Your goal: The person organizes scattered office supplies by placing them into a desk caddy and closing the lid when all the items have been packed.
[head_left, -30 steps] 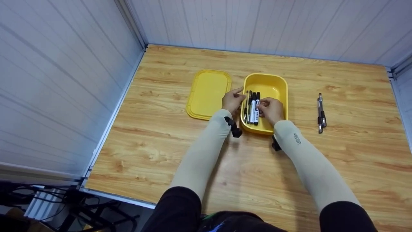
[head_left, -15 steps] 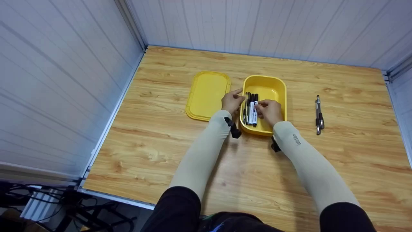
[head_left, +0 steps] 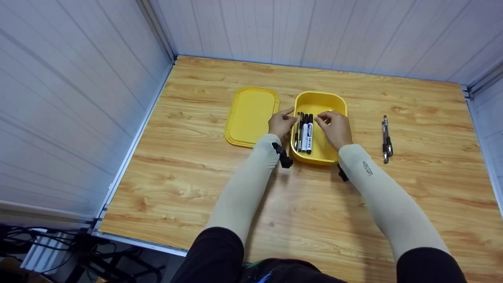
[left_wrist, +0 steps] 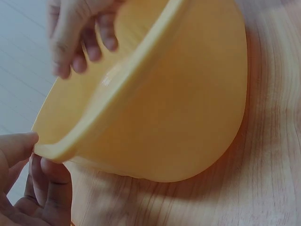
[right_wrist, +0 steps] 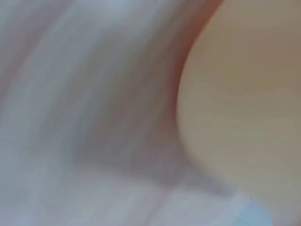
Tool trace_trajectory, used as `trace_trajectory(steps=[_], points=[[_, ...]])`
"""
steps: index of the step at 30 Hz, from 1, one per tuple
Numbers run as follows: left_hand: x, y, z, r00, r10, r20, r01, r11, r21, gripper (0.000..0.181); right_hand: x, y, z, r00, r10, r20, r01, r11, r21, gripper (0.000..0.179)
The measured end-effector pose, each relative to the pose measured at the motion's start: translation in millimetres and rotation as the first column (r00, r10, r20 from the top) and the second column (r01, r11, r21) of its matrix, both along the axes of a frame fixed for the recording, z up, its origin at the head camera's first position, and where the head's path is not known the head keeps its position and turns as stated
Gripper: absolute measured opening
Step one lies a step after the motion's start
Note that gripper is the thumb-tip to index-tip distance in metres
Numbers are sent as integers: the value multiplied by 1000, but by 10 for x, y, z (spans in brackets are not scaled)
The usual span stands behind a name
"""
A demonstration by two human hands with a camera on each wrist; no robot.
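Observation:
In the head view, a yellow plastic box (head_left: 319, 160) has its open top facing up. My left hand (head_left: 279, 125) pinches the box's left rim between thumb and fingers, which the left wrist view shows close up. Over the right half of the box is my right hand (head_left: 337, 127), with nothing between its thumb and fingers. Inside, along the left wall, two white markers with black caps (head_left: 309, 138) lie side by side next to two slim pens (head_left: 296, 138). The right wrist view is blurred and shows only the box's outer wall (right_wrist: 244, 103).
A yellow lid (head_left: 251, 118) lies flat on the wooden table (head_left: 188, 169), left of the box. Two black-and-clear pens (head_left: 386, 137) lie together on the right. Pale panel walls (head_left: 255, 31) stand behind and at both sides.
My right hand has let go of the rightmost marker and moved up and to the right, away from it. The left hand stays at the rim. The head view has shifted slightly.

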State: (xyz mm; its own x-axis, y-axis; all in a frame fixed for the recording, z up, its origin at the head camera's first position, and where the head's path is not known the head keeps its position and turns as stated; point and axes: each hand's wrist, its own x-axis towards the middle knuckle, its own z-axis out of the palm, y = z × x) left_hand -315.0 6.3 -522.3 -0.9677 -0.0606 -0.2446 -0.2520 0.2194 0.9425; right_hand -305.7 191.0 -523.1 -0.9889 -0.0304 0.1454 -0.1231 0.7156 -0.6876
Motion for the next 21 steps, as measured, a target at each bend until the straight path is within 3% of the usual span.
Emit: trace_trajectory(steps=[2,5,10,21], points=[[-1,-3,2,1000,-3,-2,3,1000,-4,40,-7,56,37,999,5,-44,-3,999,51,28],[-2,-3,2,1000,-4,-6,4,1000,4,40,-18,146,78,999,-18,-47,22,995,94,30],[-11,-18,-10,1000,-1,-13,1,1000,11,40,-46,279,90,997,-74,-26,76,994,79,32],[-8,-2,-19,1000,-2,-30,2,1000,0,40,-41,600,77,993,-95,-69,100,993,61,34]])
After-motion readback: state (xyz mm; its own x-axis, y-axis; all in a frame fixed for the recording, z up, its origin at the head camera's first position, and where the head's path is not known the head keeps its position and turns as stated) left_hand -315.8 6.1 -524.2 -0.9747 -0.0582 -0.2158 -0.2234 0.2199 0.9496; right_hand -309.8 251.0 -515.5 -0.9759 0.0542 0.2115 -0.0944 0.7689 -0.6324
